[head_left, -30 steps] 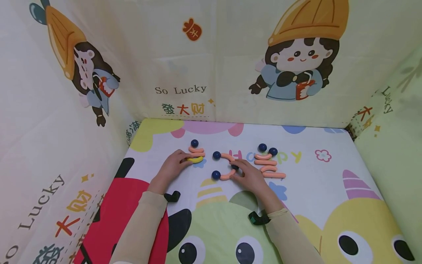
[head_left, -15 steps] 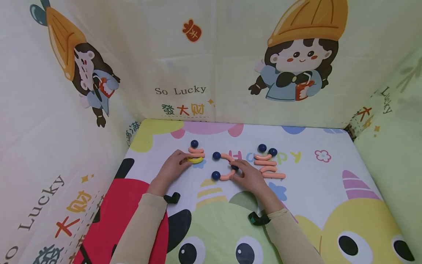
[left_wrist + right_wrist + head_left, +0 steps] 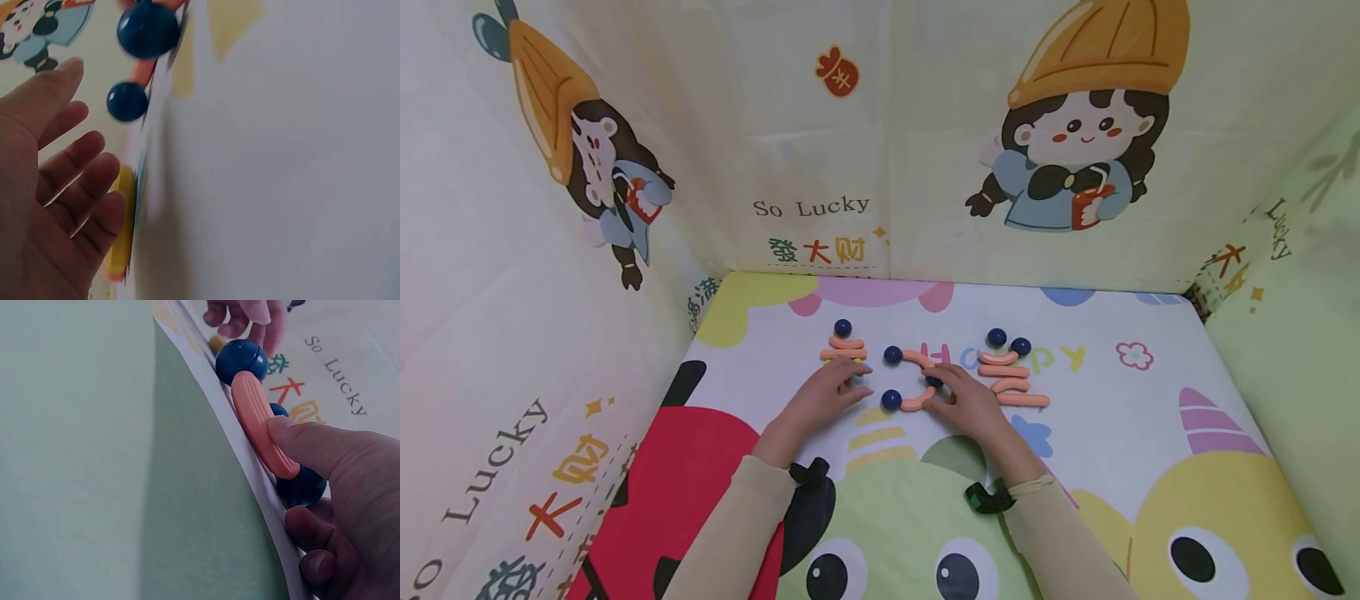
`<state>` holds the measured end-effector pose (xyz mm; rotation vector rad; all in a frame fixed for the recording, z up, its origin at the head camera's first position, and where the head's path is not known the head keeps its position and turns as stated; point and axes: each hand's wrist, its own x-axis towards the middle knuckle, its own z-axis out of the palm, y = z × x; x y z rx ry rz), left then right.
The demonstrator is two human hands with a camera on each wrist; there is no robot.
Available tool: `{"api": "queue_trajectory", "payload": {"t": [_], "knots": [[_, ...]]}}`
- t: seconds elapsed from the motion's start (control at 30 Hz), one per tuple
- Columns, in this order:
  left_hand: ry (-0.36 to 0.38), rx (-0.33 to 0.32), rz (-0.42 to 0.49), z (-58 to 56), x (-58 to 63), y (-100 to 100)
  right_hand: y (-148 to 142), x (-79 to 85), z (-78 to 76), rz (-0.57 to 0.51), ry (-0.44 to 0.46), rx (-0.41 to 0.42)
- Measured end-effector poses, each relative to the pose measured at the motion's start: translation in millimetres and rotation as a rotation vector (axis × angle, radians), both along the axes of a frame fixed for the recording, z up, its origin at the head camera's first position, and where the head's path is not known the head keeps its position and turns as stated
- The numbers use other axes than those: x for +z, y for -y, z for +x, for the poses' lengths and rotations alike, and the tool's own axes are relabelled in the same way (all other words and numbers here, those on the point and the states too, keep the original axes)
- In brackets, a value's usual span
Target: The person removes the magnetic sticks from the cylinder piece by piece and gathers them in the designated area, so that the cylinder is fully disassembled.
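Note:
In the head view my left hand (image 3: pixel 820 393) is off the left group of toy pieces, its fingers loosely spread with nothing between them. A yellow curved rod (image 3: pixel 125 215) lies just beyond its fingertips in the left wrist view, mostly hidden by the hand from above. My right hand (image 3: pixel 967 402) holds a C-shaped chain at its bend, the thumb on a ridged pink curved rod (image 3: pixel 253 419) and the fingers by the middle dark blue ball (image 3: pixel 301 486). Dark blue balls (image 3: pixel 892 355) cap both ends of the chain, which opens toward the left.
Beyond my left hand are pink rods (image 3: pixel 844 354) and one blue ball (image 3: pixel 842 327). Straight and curved pink rods (image 3: pixel 1003 371) with two blue balls (image 3: pixel 1020 346) lie to the right of the chain. A printed fabric wall (image 3: pixel 925 167) stands behind the patterned mat (image 3: pixel 1120 408).
My left hand has let go of the yellow curved rod and shifted right and toward me, its fingers spreading. The right hand and the chain stay in place.

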<state>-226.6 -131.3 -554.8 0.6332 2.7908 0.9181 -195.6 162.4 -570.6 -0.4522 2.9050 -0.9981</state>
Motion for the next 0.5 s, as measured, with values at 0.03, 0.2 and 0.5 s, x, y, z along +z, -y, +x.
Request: {"api": "queue_trajectory", "payload": {"t": [0.03,0.2,0.5], "knots": [[0.009,-0.018,-0.008,2.9,-0.2,-4,0,-0.1,0.0,0.001,-0.004,0.001],[0.04,-0.084,-0.057,14.0,-1.3,-23,1,-0.1,0.6,0.012,-0.025,-0.008],[-0.04,-0.111,-0.15,19.1,-9.2,-45,0,-1.6,0.1,0.03,-0.03,-0.014]]}}
